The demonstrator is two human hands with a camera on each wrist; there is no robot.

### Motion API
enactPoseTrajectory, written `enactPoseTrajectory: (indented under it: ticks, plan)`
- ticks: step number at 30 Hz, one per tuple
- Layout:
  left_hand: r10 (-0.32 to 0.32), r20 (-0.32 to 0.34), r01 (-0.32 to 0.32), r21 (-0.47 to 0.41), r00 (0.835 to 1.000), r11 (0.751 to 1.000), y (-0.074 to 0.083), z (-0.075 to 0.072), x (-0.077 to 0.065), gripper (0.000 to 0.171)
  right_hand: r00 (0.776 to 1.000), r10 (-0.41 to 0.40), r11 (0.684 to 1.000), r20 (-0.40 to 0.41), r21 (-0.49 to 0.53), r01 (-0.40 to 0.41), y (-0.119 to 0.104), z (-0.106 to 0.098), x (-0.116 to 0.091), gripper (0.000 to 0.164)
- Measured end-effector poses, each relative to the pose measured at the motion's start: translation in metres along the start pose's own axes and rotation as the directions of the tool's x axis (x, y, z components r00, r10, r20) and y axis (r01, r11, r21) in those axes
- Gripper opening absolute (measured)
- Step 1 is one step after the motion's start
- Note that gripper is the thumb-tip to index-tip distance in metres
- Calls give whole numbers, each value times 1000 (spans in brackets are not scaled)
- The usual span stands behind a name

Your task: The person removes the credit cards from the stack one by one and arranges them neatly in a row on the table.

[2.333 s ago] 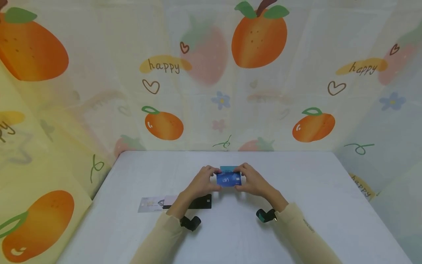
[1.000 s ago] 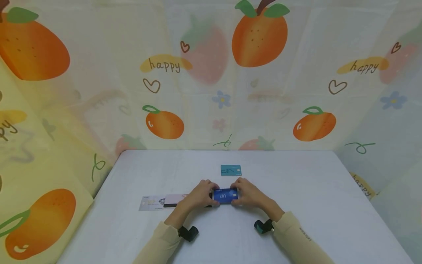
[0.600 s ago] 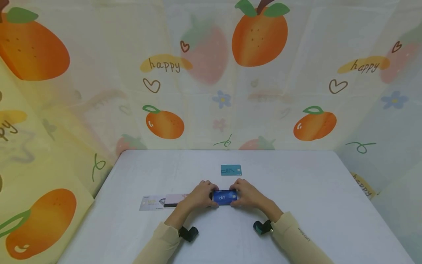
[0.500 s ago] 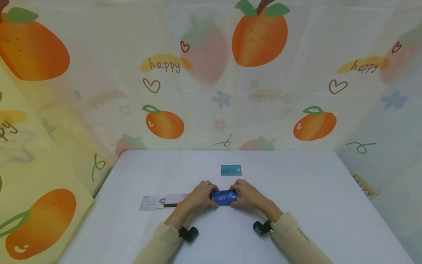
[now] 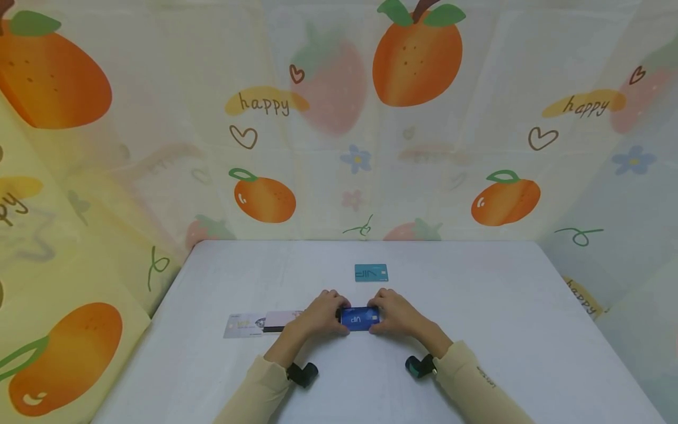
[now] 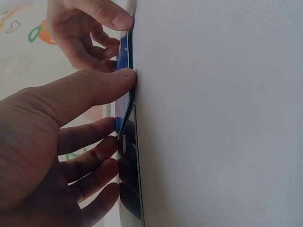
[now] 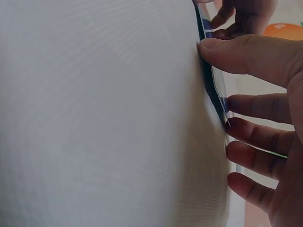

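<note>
A blue card [image 5: 360, 319] marked VIP is held low at the table by both hands, one at each short end. My left hand [image 5: 324, 315] grips its left end, thumb at the near edge and index finger at the far edge. On the right end, my right hand [image 5: 394, 313] grips it the same way. The left wrist view shows the blue card slightly bent, its end overlapping a black card [image 6: 129, 182] beneath my left fingers. From above, that black card is mostly hidden by the left hand. In the right wrist view, the right thumb [image 7: 215, 49] presses the card's edge.
Left of the hands, a silver-grey card [image 5: 243, 326] and a pale pink card [image 5: 278, 319] with a dark stripe lie overlapping in a row. A teal VIP card [image 5: 371, 272] lies farther back on the white table [image 5: 477, 294]. A fruit-print curtain [image 5: 328, 147] stands behind.
Both hands have brought the blue card from beside the teal card toward the body, down to the black card's right end. Over the last second it has slid slightly left and nearer.
</note>
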State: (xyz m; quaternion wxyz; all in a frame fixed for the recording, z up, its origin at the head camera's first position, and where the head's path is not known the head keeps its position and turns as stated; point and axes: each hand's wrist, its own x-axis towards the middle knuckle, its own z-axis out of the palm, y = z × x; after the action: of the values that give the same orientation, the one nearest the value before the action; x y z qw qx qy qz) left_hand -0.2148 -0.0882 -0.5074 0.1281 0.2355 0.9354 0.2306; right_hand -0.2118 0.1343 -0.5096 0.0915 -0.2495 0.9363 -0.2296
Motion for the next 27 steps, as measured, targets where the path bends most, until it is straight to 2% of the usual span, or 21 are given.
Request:
enactPoseTrajectory:
  ticks: [7, 27]
  plan:
    - [-18, 9, 18, 0, 1000, 1000, -1, 0, -1, 51, 1000, 25, 1000, 5, 4, -25, -2, 0, 0, 50]
    - [-3, 2, 3, -9, 1000, 1000, -3, 0, -2, 51, 999, 35, 999, 7, 3, -35, -5, 0, -1, 47]
